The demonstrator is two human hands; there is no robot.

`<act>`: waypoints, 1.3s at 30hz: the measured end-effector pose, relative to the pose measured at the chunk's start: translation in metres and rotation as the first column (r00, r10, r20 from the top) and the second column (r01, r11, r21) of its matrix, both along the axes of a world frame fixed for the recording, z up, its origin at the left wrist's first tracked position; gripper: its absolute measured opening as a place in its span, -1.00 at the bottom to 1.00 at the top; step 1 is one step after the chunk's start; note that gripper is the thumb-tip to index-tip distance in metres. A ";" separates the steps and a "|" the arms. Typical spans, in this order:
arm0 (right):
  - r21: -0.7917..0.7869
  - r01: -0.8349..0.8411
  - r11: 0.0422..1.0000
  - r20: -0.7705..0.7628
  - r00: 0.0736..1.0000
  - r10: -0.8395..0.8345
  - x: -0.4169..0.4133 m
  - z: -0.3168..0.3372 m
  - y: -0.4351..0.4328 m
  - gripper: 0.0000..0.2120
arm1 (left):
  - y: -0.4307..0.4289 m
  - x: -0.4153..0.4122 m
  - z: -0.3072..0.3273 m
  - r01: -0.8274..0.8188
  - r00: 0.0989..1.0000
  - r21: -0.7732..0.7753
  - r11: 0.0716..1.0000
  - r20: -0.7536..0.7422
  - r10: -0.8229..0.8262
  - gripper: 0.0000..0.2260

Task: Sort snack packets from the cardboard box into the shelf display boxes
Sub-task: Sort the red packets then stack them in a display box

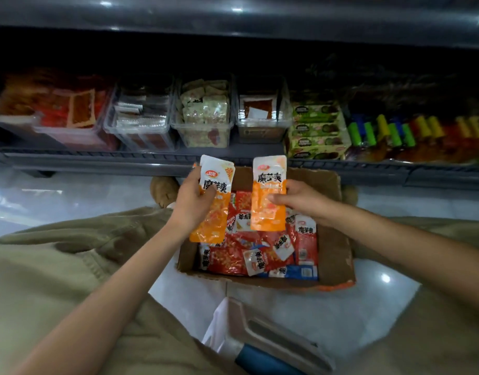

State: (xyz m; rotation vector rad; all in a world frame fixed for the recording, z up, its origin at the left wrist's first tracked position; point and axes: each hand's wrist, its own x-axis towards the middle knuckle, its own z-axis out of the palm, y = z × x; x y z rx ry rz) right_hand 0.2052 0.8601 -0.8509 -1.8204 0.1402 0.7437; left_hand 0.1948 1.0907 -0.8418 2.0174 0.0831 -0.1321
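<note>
An open cardboard box point(334, 255) sits on the floor between my knees, filled with several red, white and blue snack packets point(233, 259). My left hand point(192, 203) grips an orange-and-white packet point(215, 212) above the box's left side. My right hand point(300, 197) pinches a second orange-and-white packet point(268, 209) by its right edge, held upright over the box. Both packets are side by side, a little apart. Beyond them on the low shelf stand clear display boxes point(203, 131) holding packets.
The shelf's dark front rail point(124, 158) runs just past the cardboard box. Green cartons point(317, 131) and coloured tubes point(395, 131) fill the shelf's right. A white and grey stool or bin point(260, 336) stands near me on the glossy tiled floor.
</note>
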 end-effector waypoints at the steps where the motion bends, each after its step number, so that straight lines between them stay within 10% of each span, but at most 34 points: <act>1: 0.056 -0.048 0.997 0.028 0.999 0.047 -0.002 0.021 -0.004 -0.80 | -0.005 0.000 0.004 0.013 1.000 -0.032 0.999 0.020 -0.012 -0.67; 5: 0.129 -0.182 0.975 0.128 0.978 0.166 -0.010 0.078 -0.015 -0.80 | -0.033 0.002 0.028 0.076 0.996 -0.174 0.982 0.066 -0.066 -0.40; 14: -0.083 -0.164 0.983 0.416 0.891 0.184 0.007 0.119 -0.030 -0.86 | -0.106 0.014 0.088 0.044 0.975 -0.340 0.939 0.219 0.033 -0.82; 20: -0.708 0.060 0.704 0.522 0.716 0.464 0.014 0.151 -0.037 -0.77 | -0.135 0.026 0.102 0.044 0.946 -0.352 0.935 0.315 0.074 -0.66; 24: -0.234 -0.002 0.972 0.589 0.795 0.144 0.032 0.166 -0.048 -0.63 | -0.146 0.038 0.111 0.026 0.870 -0.270 0.963 0.479 0.111 -0.63; 27: 0.215 0.003 0.977 0.453 0.886 -0.102 0.044 0.184 -0.061 -0.52 | -0.151 0.048 0.115 -0.013 0.773 -0.134 0.991 0.627 0.095 -0.61; 39: 0.506 0.136 0.852 0.531 0.729 -0.432 0.061 0.197 -0.088 -0.65 | -0.174 0.102 0.183 -0.006 0.486 0.392 0.920 0.805 -0.340 -0.39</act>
